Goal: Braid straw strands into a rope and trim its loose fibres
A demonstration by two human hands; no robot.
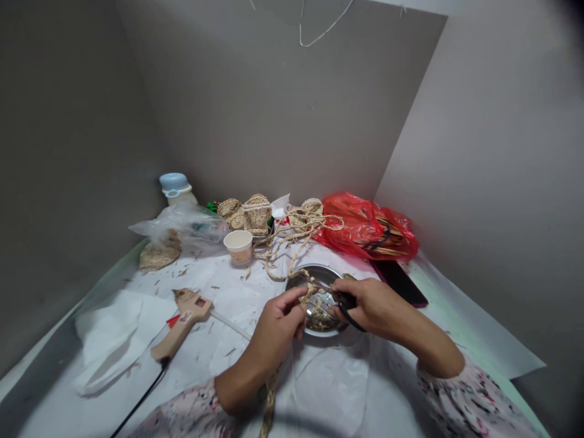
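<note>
My left hand [281,322] is closed, pinching a braided straw cord [296,258] above the near-left rim of a round metal bowl [340,333]. From there the cord runs up to a loose tangle at the back, and a flat straw strand [269,404] hangs below my left wrist. My right hand [365,304] grips scissors [349,307] with black handles, their blades pointing left at the cord near my left fingertips. Whether the blades touch the cord I cannot tell. Straw scraps [320,317] lie in the bowl beneath both hands.
A glue gun [185,322] with a trailing cable lies left, beside white paper [109,334]. Farther back stand a paper cup [238,246], a blue-lidded bottle [176,185], coiled straw pieces [255,213] and a red plastic bag [360,225]. A dark phone-like slab [401,285] lies right.
</note>
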